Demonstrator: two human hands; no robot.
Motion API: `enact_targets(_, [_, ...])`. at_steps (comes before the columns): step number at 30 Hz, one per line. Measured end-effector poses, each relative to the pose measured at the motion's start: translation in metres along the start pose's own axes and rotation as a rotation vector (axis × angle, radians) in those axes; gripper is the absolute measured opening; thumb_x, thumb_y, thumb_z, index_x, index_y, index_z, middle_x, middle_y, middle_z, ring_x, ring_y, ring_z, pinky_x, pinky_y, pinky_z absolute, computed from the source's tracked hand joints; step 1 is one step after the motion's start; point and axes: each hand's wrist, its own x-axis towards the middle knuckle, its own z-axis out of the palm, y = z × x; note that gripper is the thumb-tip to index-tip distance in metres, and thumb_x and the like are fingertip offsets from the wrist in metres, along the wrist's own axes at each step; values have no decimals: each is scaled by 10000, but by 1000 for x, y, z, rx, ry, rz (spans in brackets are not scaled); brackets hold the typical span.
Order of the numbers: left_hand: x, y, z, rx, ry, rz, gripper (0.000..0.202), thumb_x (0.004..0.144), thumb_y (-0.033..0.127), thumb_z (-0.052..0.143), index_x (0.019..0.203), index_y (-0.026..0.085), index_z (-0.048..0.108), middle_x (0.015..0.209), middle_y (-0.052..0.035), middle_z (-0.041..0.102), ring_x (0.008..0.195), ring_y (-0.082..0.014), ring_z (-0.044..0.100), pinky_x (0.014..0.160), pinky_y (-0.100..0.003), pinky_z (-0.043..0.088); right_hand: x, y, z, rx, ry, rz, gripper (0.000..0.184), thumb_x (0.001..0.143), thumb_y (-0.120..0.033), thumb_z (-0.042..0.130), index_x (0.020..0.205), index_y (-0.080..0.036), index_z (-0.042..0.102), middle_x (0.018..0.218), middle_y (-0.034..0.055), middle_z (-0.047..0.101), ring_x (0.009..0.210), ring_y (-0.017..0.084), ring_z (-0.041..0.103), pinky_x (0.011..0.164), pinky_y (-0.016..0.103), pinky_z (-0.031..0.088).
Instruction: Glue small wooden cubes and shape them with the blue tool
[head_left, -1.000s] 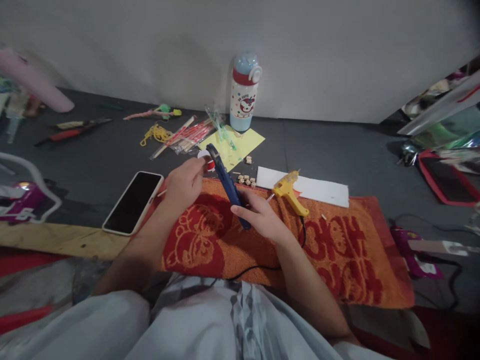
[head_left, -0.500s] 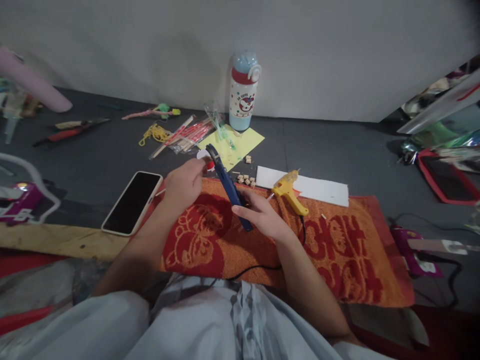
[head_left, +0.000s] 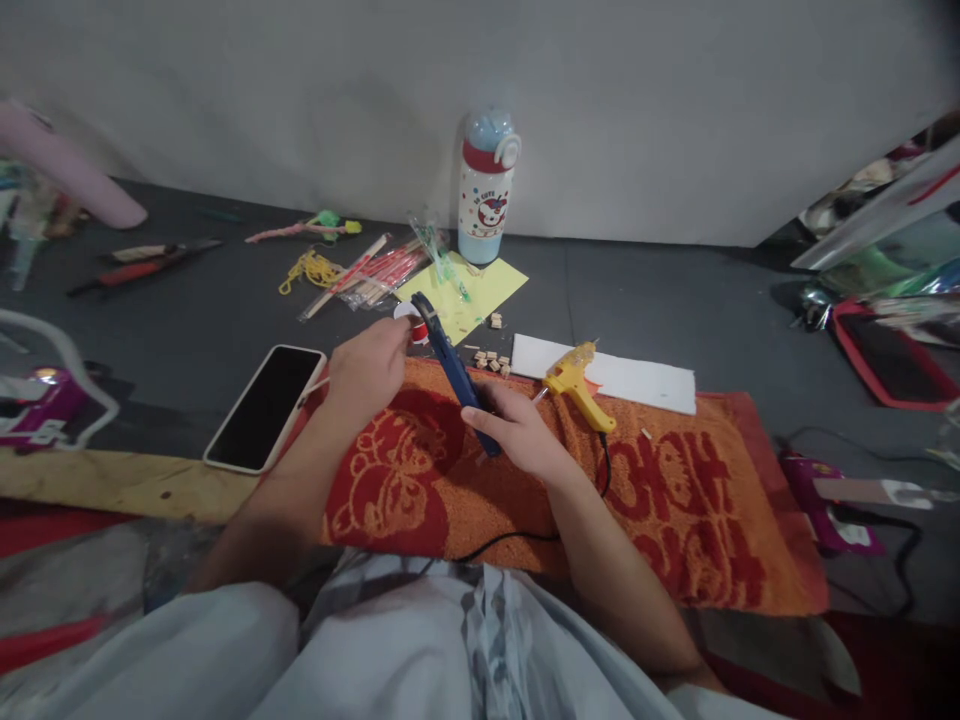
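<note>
My right hand (head_left: 521,435) is closed round the handles of dark blue pliers (head_left: 450,362), whose jaws point up and away toward my left hand. My left hand (head_left: 367,372) is closed in a pinch beside those jaws; a thin pale stick (head_left: 321,385) pokes out from under it toward the phone. Both hands hover over an orange and red towel (head_left: 675,500). A small red and white roll (head_left: 414,322) lies just beyond the pliers' tip.
A yellow glue gun (head_left: 576,382) with a black cord lies on the towel by a white strip (head_left: 637,378). A phone (head_left: 266,405) lies left. Behind are small wooden blocks (head_left: 491,360), yellow paper (head_left: 469,290), packed sticks (head_left: 375,272), a bottle (head_left: 486,190) and a wall.
</note>
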Motion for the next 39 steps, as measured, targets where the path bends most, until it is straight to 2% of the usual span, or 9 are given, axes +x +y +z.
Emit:
enact_targets(6, [-5, 17, 0, -131, 216, -11, 221, 873, 335, 490, 981, 188, 615, 1058, -121, 638, 1058, -268, 561, 967, -416, 401, 5, 12, 9, 101, 83, 4, 320, 851, -462, 554, 1000, -185, 609, 762, 12, 585, 708, 167, 521, 664, 294, 438])
enact_targets(10, [-13, 34, 9, -517, -78, -121, 286, 854, 427, 517, 966, 186, 624, 919, -82, 661, 903, -235, 610, 865, -383, 469, 7, 17, 15, 197, 127, -36, 383, 856, -458, 545, 1121, -183, 578, 949, 42, 647, 859, 191, 580, 801, 322, 468])
enact_targets(13, [-16, 44, 21, -955, -292, -201, 376, 825, 484, 567, 1039, 181, 626, 1042, -81, 674, 1003, -240, 618, 922, -386, 467, 9, 18, 17, 194, 132, -78, 438, 854, -469, 544, 1184, -181, 548, 1116, 79, 645, 1019, 225, 586, 933, 364, 442])
enact_targets(16, [-16, 50, 28, -1314, -343, -314, 482, 760, 513, 661, 1101, 179, 599, 1102, -89, 677, 1056, -240, 617, 975, -398, 454, 8, 16, 18, 131, 119, -107, 451, 862, -471, 528, 1205, -179, 531, 1182, 103, 626, 1079, 245, 578, 984, 394, 420])
enact_targets(19, [-15, 53, 28, -1466, -343, -376, 518, 719, 510, 718, 1093, 174, 591, 1109, -102, 681, 1066, -247, 622, 995, -411, 447, 7, 13, 18, 61, 113, -129, 415, 875, -460, 511, 1178, -178, 539, 1148, 109, 635, 1074, 254, 576, 984, 413, 422])
enact_targets(28, [-19, 54, 29, -1380, -181, -365, 507, 718, 511, 724, 1049, 148, 599, 1093, -113, 669, 1069, -247, 608, 1011, -411, 435, 5, 7, 18, 11, 111, -142, 375, 877, -413, 513, 1157, -165, 547, 1166, 133, 643, 1038, 271, 602, 927, 432, 458])
enact_targets(32, [-19, 53, 31, -1328, -198, -352, 499, 742, 530, 683, 1061, 159, 584, 1077, -95, 663, 1040, -236, 613, 955, -381, 465, 6, 6, 18, 18, 115, -178, 398, 892, -401, 481, 1198, -151, 525, 1247, 142, 618, 1116, 272, 591, 970, 436, 447])
enact_targets(35, [-19, 48, 26, -1094, -185, -247, 407, 825, 506, 577, 1050, 166, 578, 1020, -84, 666, 955, -215, 627, 873, -356, 487, 4, 2, 15, -89, 144, -173, 412, 895, -375, 470, 1239, -149, 496, 1217, 148, 632, 1084, 273, 606, 953, 444, 462])
enact_targets(39, [-18, 33, 14, -536, 168, 3, 223, 861, 371, 514, 939, 171, 573, 886, -77, 641, 855, -204, 596, 805, -357, 474, 0, -3, 9, -326, 205, -168, 421, 898, -396, 468, 1218, -124, 503, 1138, 180, 648, 1031, 306, 618, 904, 464, 486])
